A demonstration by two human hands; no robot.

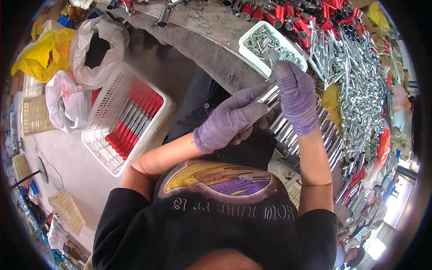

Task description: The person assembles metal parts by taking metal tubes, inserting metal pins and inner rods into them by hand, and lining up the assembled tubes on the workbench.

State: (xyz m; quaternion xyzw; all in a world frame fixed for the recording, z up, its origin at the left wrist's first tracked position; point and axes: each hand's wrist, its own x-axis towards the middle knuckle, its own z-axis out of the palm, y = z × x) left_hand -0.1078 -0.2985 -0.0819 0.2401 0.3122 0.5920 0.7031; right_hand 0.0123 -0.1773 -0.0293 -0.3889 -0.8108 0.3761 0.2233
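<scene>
My left hand [229,119], in a purple knit glove with greyed fingertips, is closed around a shiny metal tube [271,96]. The tube slants up to the right. My right hand [294,96], gloved alike, is closed at the tube's upper end, its fingers bunched together. Whether a small part sits between those fingers is hidden. Just beyond the right hand, a pale tub [253,61] holds many small metal pins [270,42]. Below and beside the right wrist lie several chrome tubes [330,146] in a row.
At the left stands a white plastic basket [167,104] of red-and-silver rods [135,121]. Behind it are white sacks [101,67] and a yellow bag [42,54]. Metal fittings [362,99] heap up at the right. Red tubes [274,19] crowd the bench's far side.
</scene>
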